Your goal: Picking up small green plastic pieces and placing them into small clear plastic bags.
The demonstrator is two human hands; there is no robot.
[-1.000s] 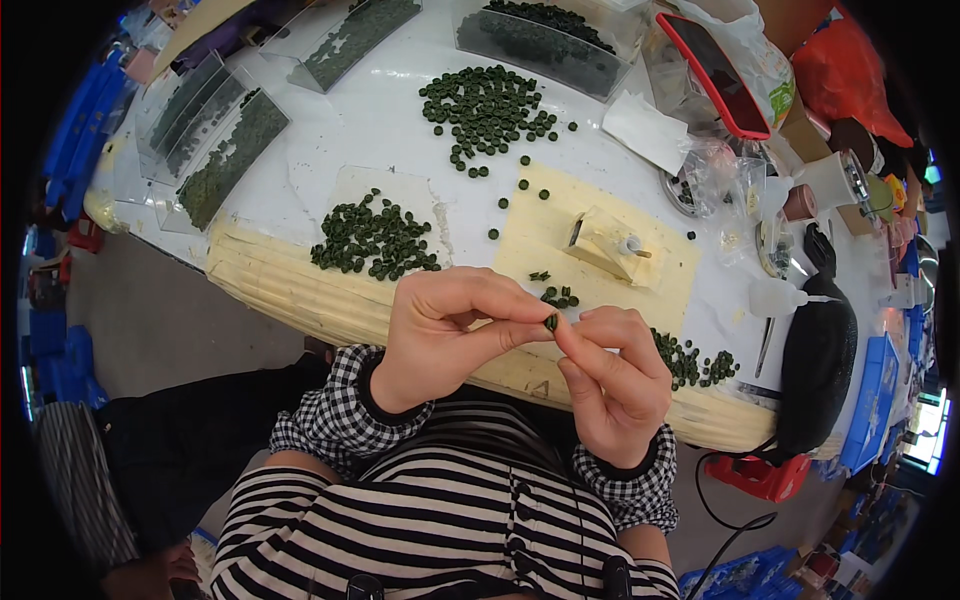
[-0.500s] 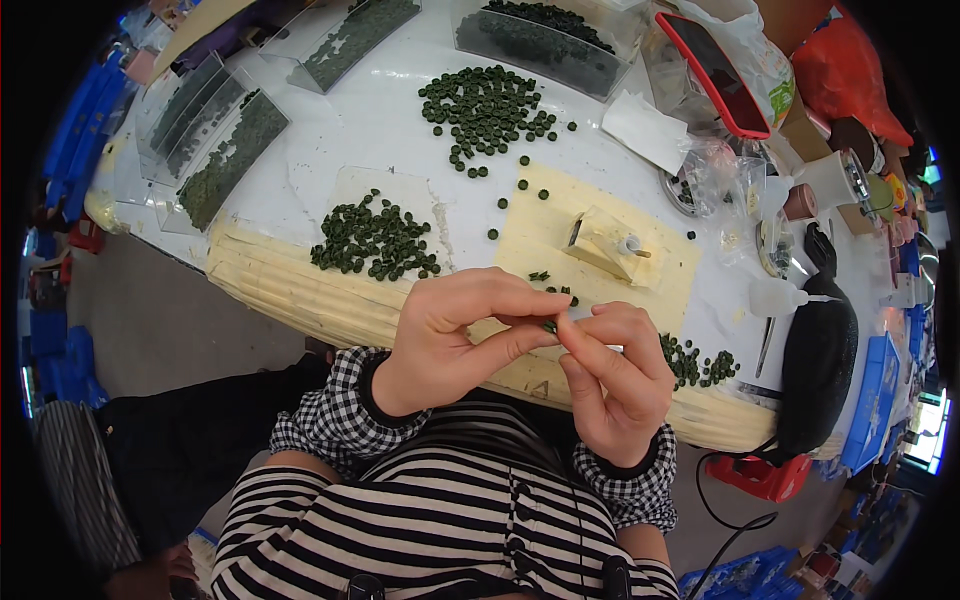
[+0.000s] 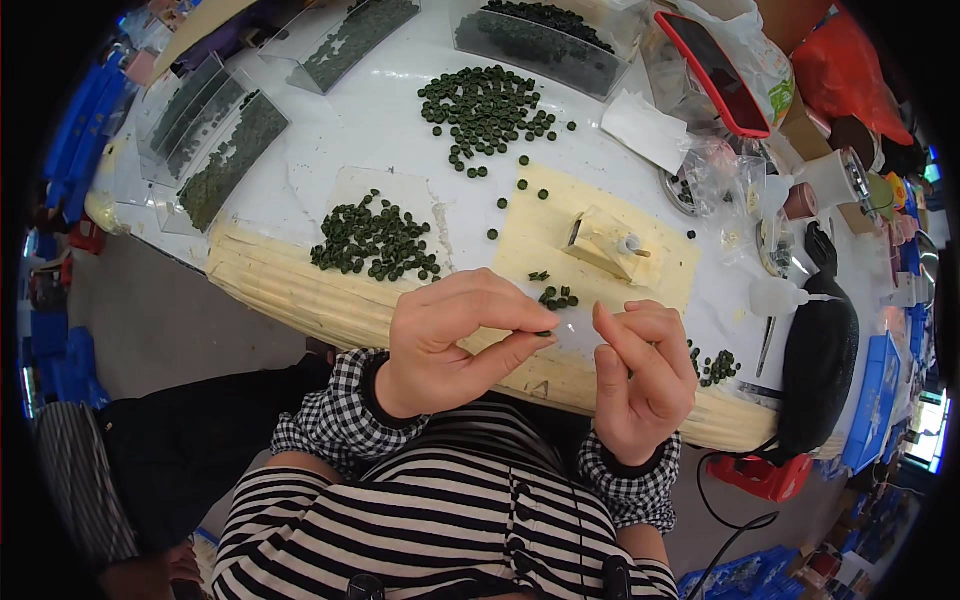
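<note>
My left hand [image 3: 455,340] pinches a small dark green round piece [image 3: 545,333] between thumb and forefinger, in front of my body at the table's near edge. My right hand [image 3: 645,375] is a little apart from it to the right, thumb and forefinger parted. A speck of green shows between those fingers; whether the hand holds it cannot be made out. Just beyond the fingertips lies a small cluster of green pieces [image 3: 560,298]. A cream-coloured block with a small metal post [image 3: 615,245] stands on a yellow sheet [image 3: 525,225] behind them.
Larger piles of green pieces lie at the back [image 3: 480,110] and left [image 3: 370,238], a smaller one [image 3: 715,368] beside my right hand. Clear bins [image 3: 235,160] line the far side. A red-cased phone [image 3: 715,75], white-tipped bottle [image 3: 775,297] and black long object [image 3: 820,350] stand right.
My hands have parted: the right hand has moved right and its fingers have come away from the left fingertips. The left hand keeps the green piece, now more visible.
</note>
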